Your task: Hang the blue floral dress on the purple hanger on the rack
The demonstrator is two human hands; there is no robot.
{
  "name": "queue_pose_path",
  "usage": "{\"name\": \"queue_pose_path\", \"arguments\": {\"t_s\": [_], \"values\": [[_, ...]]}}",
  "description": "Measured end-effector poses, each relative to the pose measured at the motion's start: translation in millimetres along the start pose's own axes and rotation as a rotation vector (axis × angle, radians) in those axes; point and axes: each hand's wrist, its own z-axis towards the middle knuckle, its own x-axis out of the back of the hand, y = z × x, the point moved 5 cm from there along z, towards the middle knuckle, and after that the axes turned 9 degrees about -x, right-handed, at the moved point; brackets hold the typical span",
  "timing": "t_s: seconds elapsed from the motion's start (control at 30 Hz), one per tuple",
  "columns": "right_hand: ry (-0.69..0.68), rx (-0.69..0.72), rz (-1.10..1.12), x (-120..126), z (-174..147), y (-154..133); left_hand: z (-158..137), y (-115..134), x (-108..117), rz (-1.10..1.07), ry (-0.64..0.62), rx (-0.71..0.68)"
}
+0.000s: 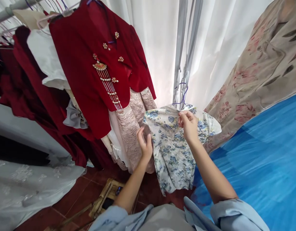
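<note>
A white blouse with blue flowers (pixel 173 154) hangs in front of me. Above its neckline shows a purple hanger (pixel 184 96) beside a grey metal stand (pixel 180 48). My right hand (pixel 190 126) is closed in a pinch at the neckline, thumb against fingers on the cloth. Beside the blouse's left sleeve edge is my left hand (pixel 145 142), its thumb and fingers apart with no cloth gripped between them. Whether its fingertips touch the sleeve I cannot tell.
A red velvet jacket (pixel 82 64) with a beaded tassel brooch hangs over a pink brocade skirt (pixel 131 131) at left, by several garments on a rail (pixel 8 12). On the right are floral cloth (pixel 246 80) and blue fabric (pixel 258 154). A wooden stool (pixel 107 192) stands below.
</note>
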Motion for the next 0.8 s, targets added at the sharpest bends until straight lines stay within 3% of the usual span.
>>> {"name": "queue_pose_path", "arguments": {"t_s": [0.07, 0.13, 0.2, 0.3, 0.4, 0.53, 0.6, 0.73, 0.8], "values": [[-0.017, 0.010, -0.013, -1, -14, 12, 57, 49, -32, -0.019, -0.273, -0.304], [-0.021, 0.018, -0.022, -1, -25, 21, 89, 87, -70, -0.015, -0.611, -0.495], [-0.006, 0.039, -0.039, 3, -33, 25, 102, 109, -100, 0.006, -0.888, -0.586], [-0.021, 0.062, -0.100, 8, -37, 26, 105, 120, -120, 0.042, -1.100, -0.600], [-0.049, 0.060, -0.133, 9, -35, 29, 102, 122, -124, 0.121, -1.118, -0.662], [0.049, 0.068, -0.072, 10, -30, 32, 98, 123, -130, 0.200, -1.087, -0.731], [0.071, 0.067, -0.049, 10, -22, 25, 100, 125, -135, 0.173, -1.054, -0.727], [-0.011, 0.024, -0.096, 10, 9, 7, 118, 137, -145, 0.064, -0.944, -0.709], [-0.021, -0.014, -0.157, 15, 20, 11, 131, 145, -147, 0.032, -0.883, -0.699]]}}
